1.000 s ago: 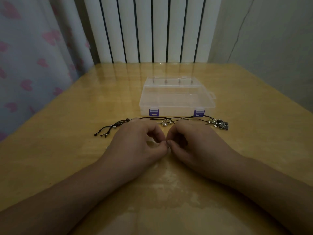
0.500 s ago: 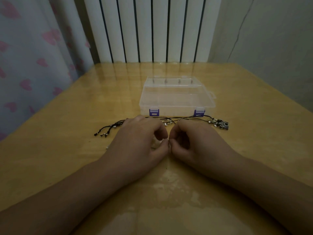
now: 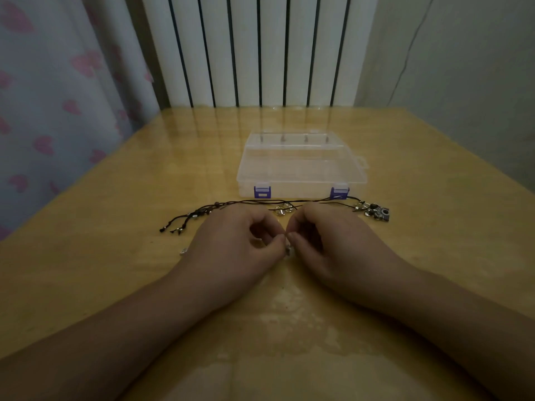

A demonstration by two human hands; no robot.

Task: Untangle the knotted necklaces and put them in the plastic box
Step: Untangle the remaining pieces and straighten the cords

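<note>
Fingertips of both hands are brought together just in front of the body, where a small silvery piece [image 3: 288, 250] of the necklaces is pinched between them. The left hand [image 3: 240, 244] is curled, thumb and forefinger closed on that piece; the right hand [image 3: 327, 241] is curled the same way and closed on it from the other side. What exactly is held, a clasp or a knot, cannot be told in the dim light.

Risk is judged to lie chiefly in pulling: if the two hands are drawn apart too hard, the knot could be tightened rather than loosened, or the thin black cord [image 3: 260, 201] could be snapped. The pinched piece is tiny and could also be dropped and lost against the glossy table [image 3: 115, 256].

The rest of the necklaces is stretched along the table beyond the knuckles, with beaded ends [image 3: 185, 222] lying to the left and a cluster of metal charms [image 3: 373, 212] to the right, just beside the box corner. A small ring [image 3: 280, 210] lies between the hands and the plastic box [image 3: 301, 166].

The box is seen shut, both blue latches [image 3: 262, 192] fastened, so nothing can be put in until it is opened. A radiator [image 3: 260, 47] and a heart-patterned curtain [image 3: 58, 82] are seen behind.
</note>
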